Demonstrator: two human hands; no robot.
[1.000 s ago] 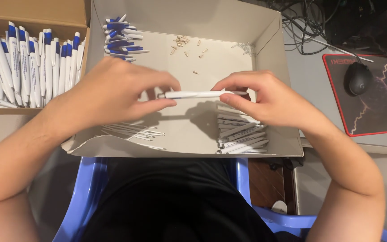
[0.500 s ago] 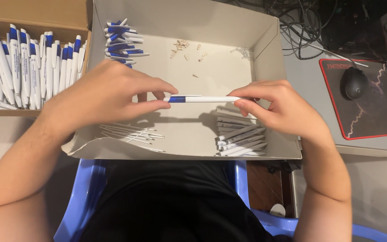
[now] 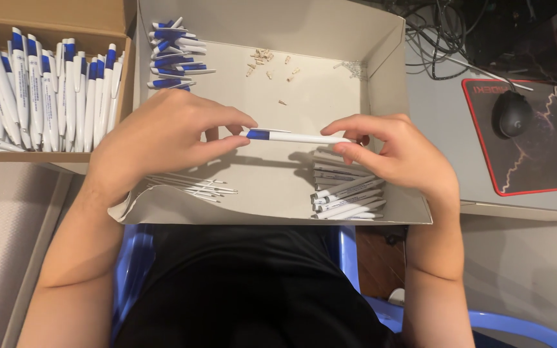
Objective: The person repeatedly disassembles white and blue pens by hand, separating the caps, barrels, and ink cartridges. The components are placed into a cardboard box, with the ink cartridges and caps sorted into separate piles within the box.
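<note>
Over a grey cardboard tray (image 3: 381,58), the left hand (image 3: 162,138) and right hand (image 3: 398,154) pinched opposite ends of a white-and-blue pen (image 3: 294,136), held level. Finished pens (image 3: 40,90) filled a box at left.

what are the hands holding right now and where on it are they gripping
One white and blue pen, held level over the grey box. The left hand pinches its blue end, the right hand its white end.

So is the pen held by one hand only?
No: the left hand pinches the blue end of the pen and the right hand holds its white end.
</note>
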